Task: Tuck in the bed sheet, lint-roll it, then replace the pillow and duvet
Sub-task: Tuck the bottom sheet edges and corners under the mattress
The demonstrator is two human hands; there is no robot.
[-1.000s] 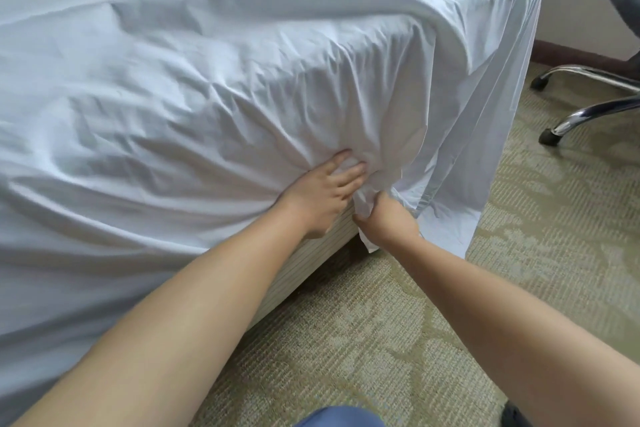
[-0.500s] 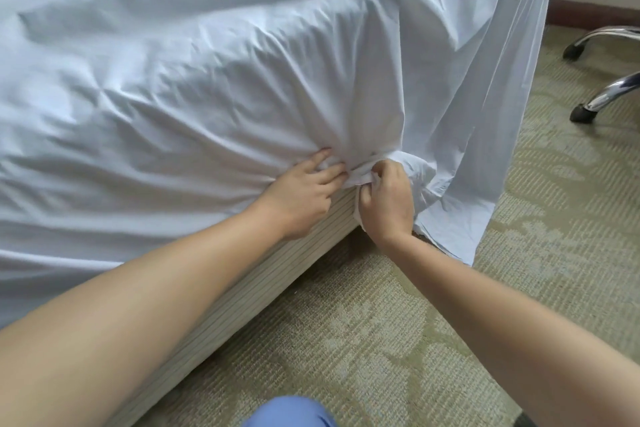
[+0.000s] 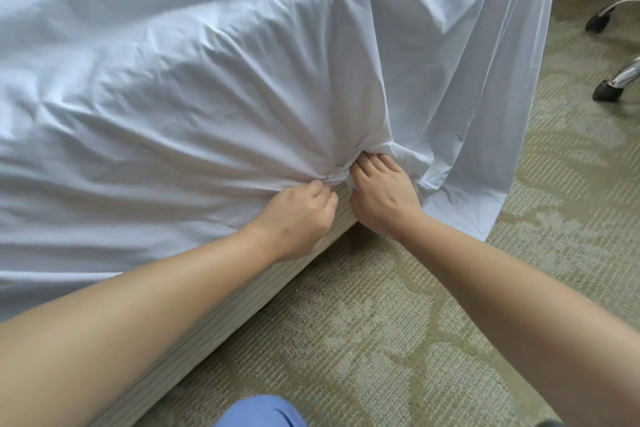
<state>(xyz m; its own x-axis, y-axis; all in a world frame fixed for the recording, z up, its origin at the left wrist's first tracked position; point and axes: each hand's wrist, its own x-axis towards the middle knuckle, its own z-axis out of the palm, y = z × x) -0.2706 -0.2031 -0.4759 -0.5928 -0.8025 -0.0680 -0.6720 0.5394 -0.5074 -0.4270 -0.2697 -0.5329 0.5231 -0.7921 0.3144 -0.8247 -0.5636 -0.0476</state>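
Patterned greenish carpet (image 3: 398, 340) underfoot, the chrome legs of a chair (image 3: 620, 76) off in the corner, and you're crouched at the side of the bed with its ribbed base (image 3: 221, 326) showing below the white bed sheet (image 3: 194, 107). You're clearly on step one, the tuck, right near the corner. Your left hand (image 3: 298, 215) has its fingers curled in, pinching a gathered knot of sheet at the lower edge of the mattress, and all the creases fan out from that spot. Your right hand (image 3: 381, 194) sits just beside it, fingertips buried in the fold, so I can't tell how tightly they're closed. A long flap still hangs to the floor past your right hand. I'd say the next move is shoving that bunch under the mattress, then folding the hanging flap in.
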